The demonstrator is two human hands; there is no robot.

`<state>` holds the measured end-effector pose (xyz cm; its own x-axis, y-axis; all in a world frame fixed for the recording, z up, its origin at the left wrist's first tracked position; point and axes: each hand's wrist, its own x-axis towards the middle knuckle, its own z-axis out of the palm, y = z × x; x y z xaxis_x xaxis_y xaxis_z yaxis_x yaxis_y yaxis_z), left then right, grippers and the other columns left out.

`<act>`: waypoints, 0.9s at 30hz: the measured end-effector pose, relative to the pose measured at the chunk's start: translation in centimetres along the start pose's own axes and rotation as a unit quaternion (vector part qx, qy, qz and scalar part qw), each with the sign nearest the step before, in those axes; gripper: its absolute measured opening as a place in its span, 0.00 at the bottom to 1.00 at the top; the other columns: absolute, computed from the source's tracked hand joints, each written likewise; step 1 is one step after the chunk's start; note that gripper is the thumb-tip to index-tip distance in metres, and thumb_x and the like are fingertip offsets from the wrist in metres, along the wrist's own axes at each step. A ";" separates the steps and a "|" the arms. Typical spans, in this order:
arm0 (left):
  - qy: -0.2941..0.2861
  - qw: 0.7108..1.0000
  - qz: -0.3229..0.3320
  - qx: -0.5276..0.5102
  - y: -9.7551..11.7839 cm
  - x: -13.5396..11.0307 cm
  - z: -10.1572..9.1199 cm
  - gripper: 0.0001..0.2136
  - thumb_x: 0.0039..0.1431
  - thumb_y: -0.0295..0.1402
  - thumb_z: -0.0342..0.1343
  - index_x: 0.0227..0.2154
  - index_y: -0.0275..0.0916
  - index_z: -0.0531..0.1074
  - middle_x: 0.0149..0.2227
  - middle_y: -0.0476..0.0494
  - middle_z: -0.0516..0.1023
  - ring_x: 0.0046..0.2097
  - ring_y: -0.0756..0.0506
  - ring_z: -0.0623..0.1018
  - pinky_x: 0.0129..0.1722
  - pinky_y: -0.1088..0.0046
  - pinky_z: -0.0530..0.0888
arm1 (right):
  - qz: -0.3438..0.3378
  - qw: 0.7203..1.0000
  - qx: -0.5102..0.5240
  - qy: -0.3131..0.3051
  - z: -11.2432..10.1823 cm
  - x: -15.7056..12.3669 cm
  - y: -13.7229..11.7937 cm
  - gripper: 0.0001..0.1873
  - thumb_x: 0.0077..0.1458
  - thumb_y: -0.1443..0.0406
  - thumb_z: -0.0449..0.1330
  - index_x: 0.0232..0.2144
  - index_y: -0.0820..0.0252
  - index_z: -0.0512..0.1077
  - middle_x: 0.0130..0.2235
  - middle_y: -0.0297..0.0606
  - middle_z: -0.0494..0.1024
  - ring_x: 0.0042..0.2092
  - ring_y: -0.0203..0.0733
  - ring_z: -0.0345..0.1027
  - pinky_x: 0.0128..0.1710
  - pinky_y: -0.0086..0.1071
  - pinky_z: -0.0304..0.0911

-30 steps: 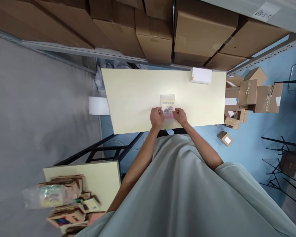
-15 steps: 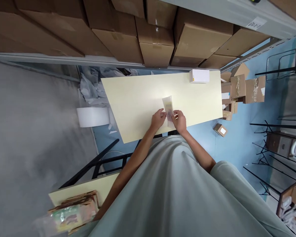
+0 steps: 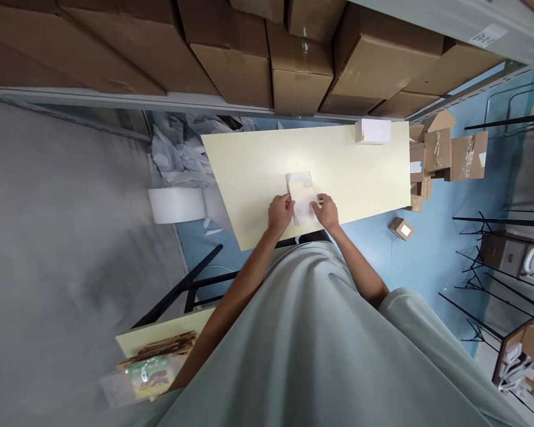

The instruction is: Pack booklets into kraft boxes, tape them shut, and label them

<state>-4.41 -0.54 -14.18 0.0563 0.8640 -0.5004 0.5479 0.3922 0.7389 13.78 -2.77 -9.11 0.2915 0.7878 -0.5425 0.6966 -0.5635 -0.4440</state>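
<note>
A flat, pale, translucent packet [image 3: 303,198] with faint pinkish patches lies on the cream tabletop [image 3: 253,160], close to its front edge. What is inside it is too faint to tell. My left hand [image 3: 280,212] has thumb and fingers closed on the packet's left edge. At the right edge, my right hand [image 3: 326,212] grips with its thumb on top and its fingers bent. Toward the table's far right side stands a small white box [image 3: 372,131].
Brown cartons [image 3: 302,77] fill the shelf beyond the table. A white roll [image 3: 177,206] and crumpled plastic [image 3: 178,151] are at the left. More cartons [image 3: 467,155] sit on the floor at the right. Bagged items [image 3: 151,376] lie on a surface at lower left.
The packet was narrow and partly raised between my hands; now it is spread wider and flatter, with my hands farther apart. The whole view has shifted slightly.
</note>
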 end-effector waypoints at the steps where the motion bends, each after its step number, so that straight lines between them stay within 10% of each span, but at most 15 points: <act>1: 0.009 1.000 -0.013 -0.008 0.0 0.0 0.1 0.12 0.65 0.29 0.61 0.49 0.40 0.83 0.46 0.39 0.86 0.42 0.41 0.84 0.53 0.62 0.80 | 0.020 1.000 0.015 -0.009 -0.1 0.6 0.3 0.16 0.69 0.63 0.64 0.57 0.58 0.76 0.56 0.48 0.84 0.52 0.49 0.82 0.59 0.43 0.76; 14: 0.093 0.993 -0.066 -0.005 1.4 -2.4 2.1 0.21 0.66 0.29 0.61 0.61 0.42 0.79 0.55 0.38 0.82 0.42 0.43 0.84 0.54 0.62 0.81 | 0.006 0.992 0.106 -0.072 0.9 3.3 0.1 0.15 0.61 0.56 0.68 0.34 0.50 0.64 0.40 0.34 0.81 0.43 0.45 0.77 0.49 0.38 0.72; 27: 0.083 0.996 -0.035 0.017 5.6 -2.6 7.4 0.21 0.68 0.29 0.64 0.63 0.43 0.79 0.56 0.39 0.79 0.44 0.44 0.84 0.55 0.63 0.82 | -0.047 0.977 0.179 -0.105 -4.6 6.1 6.3 0.14 0.59 0.54 0.67 0.34 0.50 0.66 0.34 0.31 0.79 0.36 0.42 0.75 0.40 0.35 0.71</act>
<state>4.67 -2.95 -12.05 -0.1202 0.8763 -0.4666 0.5742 0.4448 0.6873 22.97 -0.31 -11.93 0.0711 0.7928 -0.6053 0.4280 -0.5724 -0.6994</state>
